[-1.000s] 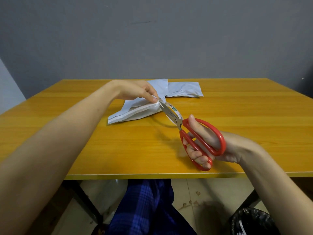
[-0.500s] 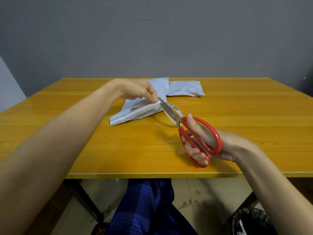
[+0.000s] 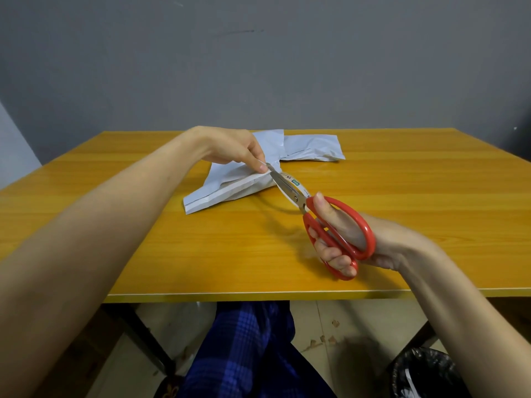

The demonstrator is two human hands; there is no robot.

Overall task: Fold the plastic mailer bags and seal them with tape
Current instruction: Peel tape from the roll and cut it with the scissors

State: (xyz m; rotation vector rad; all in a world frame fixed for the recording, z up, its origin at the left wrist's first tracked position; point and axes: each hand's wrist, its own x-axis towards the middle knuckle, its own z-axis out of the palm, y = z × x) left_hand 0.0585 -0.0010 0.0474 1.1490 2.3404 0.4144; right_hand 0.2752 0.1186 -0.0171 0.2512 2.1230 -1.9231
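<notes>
One mailer bag [image 3: 230, 191] just beneath fingers [image 3: 260, 167]

One head-worn wide-angle camera is looking forward and down over the counter [image 3: 416, 219], facing the grey wall [image 3: 287, 67], sitting close above its near edge and taking in the floor [image 3: 330, 320] beneath.
</notes>
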